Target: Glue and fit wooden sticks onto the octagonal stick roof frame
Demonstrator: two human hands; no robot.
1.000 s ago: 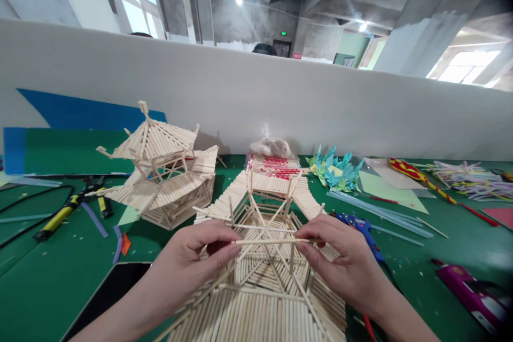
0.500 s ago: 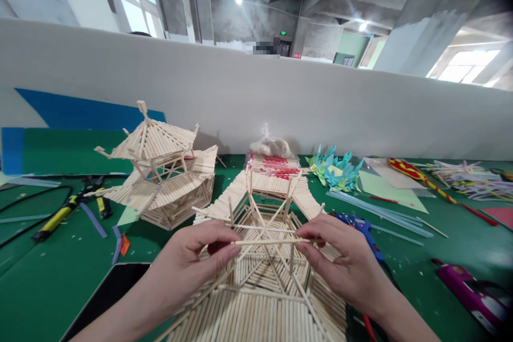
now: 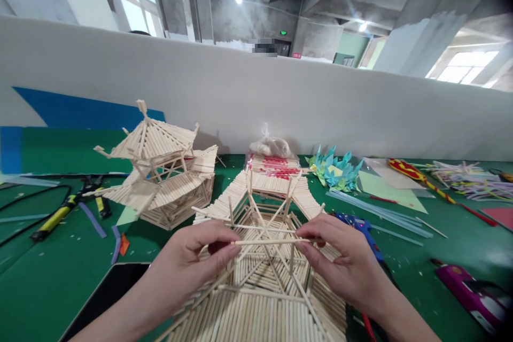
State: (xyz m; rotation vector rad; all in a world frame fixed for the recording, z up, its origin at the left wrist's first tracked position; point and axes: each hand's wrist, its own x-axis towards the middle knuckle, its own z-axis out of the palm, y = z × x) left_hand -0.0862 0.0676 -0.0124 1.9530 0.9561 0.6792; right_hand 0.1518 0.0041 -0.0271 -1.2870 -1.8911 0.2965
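Between my two hands a thin wooden stick [image 3: 266, 242] lies level across the stick-built pavilion model [image 3: 256, 315]. My left hand [image 3: 204, 251] pinches its left end between thumb and fingers. At the other end, my right hand [image 3: 339, 256] pinches the stick near the top of a short upright post [image 3: 292, 259]. Below the stick, crossing rods and a web-like floor of sticks show inside the model. My wrists hide parts of its sloping side panels.
A tiered stick pavilion [image 3: 164, 171] stands at the left, near yellow-black pliers [image 3: 60, 216] and a dark tablet [image 3: 108, 299]. Bagged sticks [image 3: 272, 163], a blue paper flower [image 3: 336, 171], glue sticks [image 3: 380, 211], a blue glue gun [image 3: 363, 230] and a purple tool [image 3: 468, 291] lie around.
Almost nothing differs. Both hands keep the stick in the same place over the model, and the view has shifted very slightly.
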